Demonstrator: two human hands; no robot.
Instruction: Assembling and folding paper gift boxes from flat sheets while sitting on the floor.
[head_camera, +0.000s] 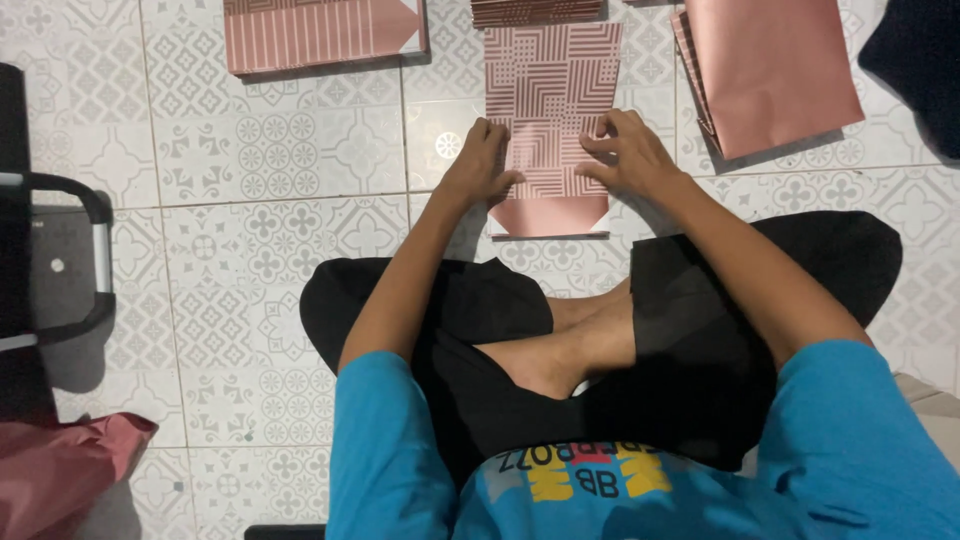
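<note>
Blue sleeves and black-clad crossed legs sit nearest, on patterned floor tiles (280, 200). Just beyond the knees, the left hand (480, 160) and right hand (625, 150) press flat on either edge of a pink geometric-patterned paper bag (552, 100), fingers spread and bent over it, not clenched. Farther off lie a striped pink bag (320, 35) and a plain pink stack (775, 70).
</note>
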